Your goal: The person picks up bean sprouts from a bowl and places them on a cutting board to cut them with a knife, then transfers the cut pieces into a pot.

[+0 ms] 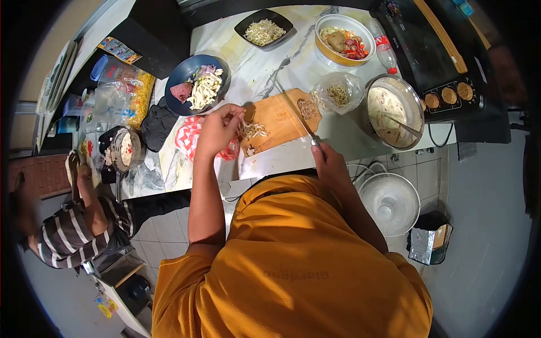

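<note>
My right hand (333,169) is wrapped round the handle of a long kitchen knife (293,107), its blade slanting across the wooden cutting board (279,127). Over the board's left end is my left hand (216,135), thumb and fingers pinched together; what they hold, if anything, is too small to name. Just beside it, thin pale strips (253,131) lie in a loose heap on the board. Brownish bits (307,109) sit at its right end. A red-and-white plastic bag (187,135) lies under my left wrist.
Behind are a dark plate (224,84) of chopped food, a black bowl (287,25) of bean sprouts and a round tin (336,58). To the right stand a clear bag (354,90), a metal pot (414,98) with a ladle, and an oven (434,56). Another person (73,231) works at left.
</note>
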Available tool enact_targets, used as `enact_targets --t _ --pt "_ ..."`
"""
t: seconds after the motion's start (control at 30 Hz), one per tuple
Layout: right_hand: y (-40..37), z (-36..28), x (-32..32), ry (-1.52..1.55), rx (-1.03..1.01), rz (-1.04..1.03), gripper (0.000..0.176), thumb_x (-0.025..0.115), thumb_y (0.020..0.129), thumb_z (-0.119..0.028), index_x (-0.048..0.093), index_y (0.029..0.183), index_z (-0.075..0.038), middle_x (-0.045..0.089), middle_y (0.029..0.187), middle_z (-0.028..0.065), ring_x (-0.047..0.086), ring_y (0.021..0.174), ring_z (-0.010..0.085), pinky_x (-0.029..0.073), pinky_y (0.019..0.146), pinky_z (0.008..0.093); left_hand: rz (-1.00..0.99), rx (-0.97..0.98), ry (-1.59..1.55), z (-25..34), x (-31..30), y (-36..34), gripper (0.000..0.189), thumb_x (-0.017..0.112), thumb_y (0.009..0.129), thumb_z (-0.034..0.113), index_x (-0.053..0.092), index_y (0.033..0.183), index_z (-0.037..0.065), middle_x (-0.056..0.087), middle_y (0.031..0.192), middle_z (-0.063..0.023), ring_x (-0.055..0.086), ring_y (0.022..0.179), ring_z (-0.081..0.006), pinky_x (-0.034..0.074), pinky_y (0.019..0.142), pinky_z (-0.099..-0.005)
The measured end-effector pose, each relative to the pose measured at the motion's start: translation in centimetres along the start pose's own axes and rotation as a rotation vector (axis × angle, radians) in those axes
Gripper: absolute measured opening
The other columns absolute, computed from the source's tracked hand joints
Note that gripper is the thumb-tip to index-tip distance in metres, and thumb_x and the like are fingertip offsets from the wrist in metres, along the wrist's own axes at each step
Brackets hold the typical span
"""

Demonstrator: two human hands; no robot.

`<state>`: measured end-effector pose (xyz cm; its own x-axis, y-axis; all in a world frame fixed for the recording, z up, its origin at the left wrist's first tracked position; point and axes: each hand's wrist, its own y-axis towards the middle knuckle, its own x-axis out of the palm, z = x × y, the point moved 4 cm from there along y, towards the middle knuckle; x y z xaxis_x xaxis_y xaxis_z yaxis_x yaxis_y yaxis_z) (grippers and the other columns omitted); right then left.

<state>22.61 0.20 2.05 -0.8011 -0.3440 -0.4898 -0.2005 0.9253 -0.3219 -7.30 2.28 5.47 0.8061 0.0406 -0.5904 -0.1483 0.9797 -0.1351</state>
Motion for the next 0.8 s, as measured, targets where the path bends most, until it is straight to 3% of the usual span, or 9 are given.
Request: enact_targets --t 0.07,0.13,0.17,0.23,0.27,0.47,0.8 --pt "0.0 0.1 0.0 0.011 -0.008 0.007 0.033 0.053 0.101 -0.031 0.059 0.094 0.001 0.056 0.068 0.0123 0.051 0.063 0.0190 0.043 0.063 0.0357 0.002 0.004 -0.060 0.5 1.1 0.3 0.016 0.063 0.092 0.005 0.069 0.106 0.001 0.072 0.085 -0.0073 0.066 0.077 -0.0125 0.051 0.067 -0.0283" --pt "0.0 0.4 0.0 0.010 -0.002 0.023 0.034 0.053 0.101 -0.031 0.060 0.096 0.002 0.055 0.068 0.0100 0.049 0.063 0.0161 0.043 0.062 0.0342 0.044 0.194 -0.033 0.7 3.2 1.1 0.017 0.066 0.091 0.011 0.070 0.105 0.003 0.072 0.087 -0.0087 0.068 0.078 -0.0179 0.049 0.077 -0.0326" --pt "0.0 0.5 0.0 0.009 -0.001 0.025 0.034 0.053 0.101 -0.031 0.060 0.096 0.002 0.055 0.068 0.0100 0.049 0.063 0.0161 0.043 0.062 0.0342 0.043 0.194 -0.034 0.6 4.2 1.5 0.017 0.066 0.091 0.011 0.070 0.105 0.003 0.072 0.087 -0.0087 0.068 0.078 -0.0179 0.049 0.077 -0.0326" --pt "0.0 0.9 -0.1 0.043 -0.008 0.045 0.034 0.053 0.101 -0.031 0.061 0.098 0.002 0.055 0.068 0.0083 0.048 0.064 0.0141 0.043 0.062 0.0329 0.040 0.284 0.259 1.5 6.2 2.0 0.018 0.068 0.090 0.018 0.071 0.105 0.008 0.072 0.091 -0.0087 0.067 0.082 -0.0235 0.042 0.090 -0.0385" --pt "-0.2 0.9 -0.3 0.041 -0.004 0.049 0.034 0.053 0.101 -0.031 0.061 0.098 0.002 0.055 0.068 0.0083 0.048 0.064 0.0141 0.043 0.062 0.0329 0.063 0.255 0.230 1.6 7.0 2.2 0.019 0.070 0.088 0.024 0.073 0.103 0.013 0.072 0.093 -0.0077 0.064 0.092 -0.0268 0.032 0.093 -0.0433" --pt "-1.4 0.7 -0.4 0.092 0.038 -0.011 0.033 0.054 0.101 -0.030 0.061 0.100 0.002 0.056 0.069 0.0076 0.048 0.065 0.0131 0.043 0.063 0.0318 0.187 0.184 0.407 1.5 8.2 2.7 0.017 0.073 0.085 0.027 0.076 0.097 0.016 0.072 0.093 -0.0055 0.058 0.106 -0.0261 0.030 0.088 -0.0464" --pt "-1.7 2.0 0.6 0.030 0.048 -0.093 0.034 0.053 0.101 -0.032 0.061 0.097 0.001 0.058 0.072 0.0107 0.053 0.068 0.0182 0.045 0.068 0.0346 0.269 0.209 0.444 0.9 8.4 2.6 0.019 0.074 0.084 0.031 0.076 0.097 0.016 0.071 0.089 -0.0058 0.057 0.103 -0.0259 0.030 0.086 -0.0457"
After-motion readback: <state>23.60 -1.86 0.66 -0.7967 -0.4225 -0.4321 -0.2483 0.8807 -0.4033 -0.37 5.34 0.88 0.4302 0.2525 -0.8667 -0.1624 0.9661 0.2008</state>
